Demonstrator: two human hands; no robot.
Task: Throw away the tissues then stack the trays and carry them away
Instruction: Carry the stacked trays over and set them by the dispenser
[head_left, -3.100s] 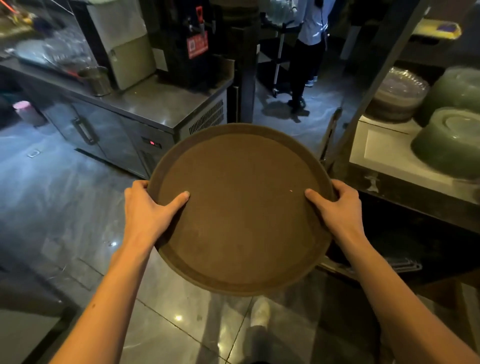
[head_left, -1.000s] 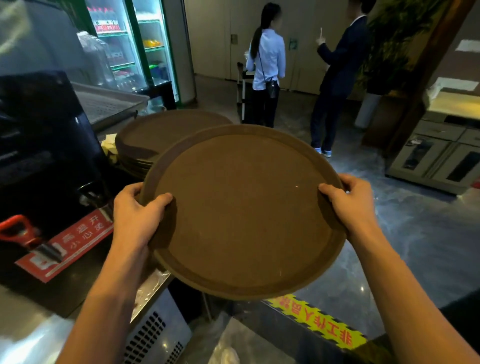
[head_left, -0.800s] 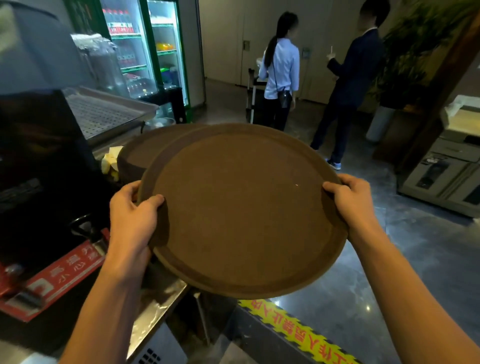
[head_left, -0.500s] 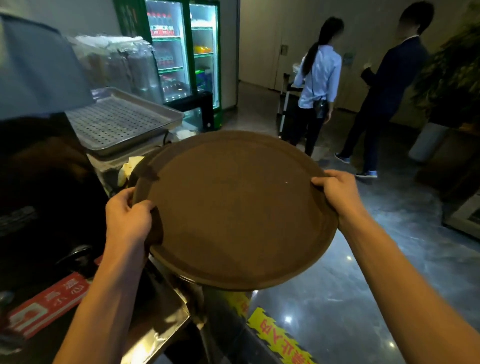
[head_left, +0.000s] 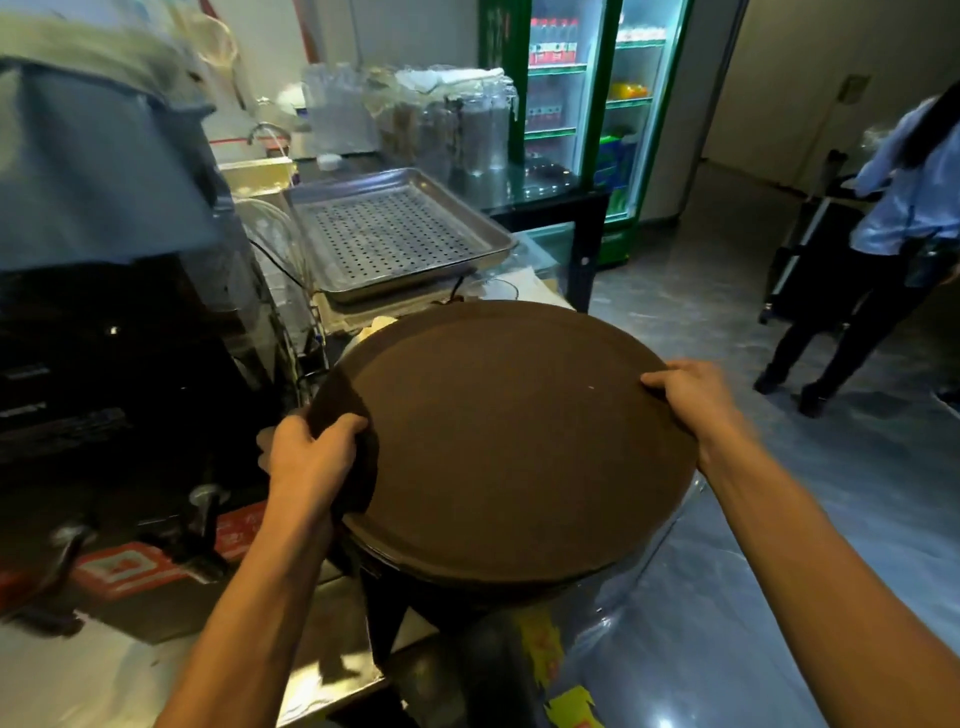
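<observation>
Brown and round, the tray (head_left: 509, 447) fills the middle of the view, gripped at opposite edges: the left hand (head_left: 306, 462) is clenched on its near-left rim, thumb on top, and the right hand (head_left: 696, 400) wraps its far-right rim. Whatever lies directly under the tray is mostly hidden; only a dark edge shows below its near rim, so the stack of trays seen half a second ago can no longer be made out. Fingers under the rim are out of sight. Behind it sits a perforated metal pan (head_left: 395, 234) on the steel counter (head_left: 78, 675); a black machine (head_left: 114, 364) stands at left, blurred at the top. Since the earlier frame the view has swung left: the lit drinks fridge (head_left: 587, 104) now stands centre-back, and only one bystander in a light shirt (head_left: 914, 197) remains, cut off at the right edge.
</observation>
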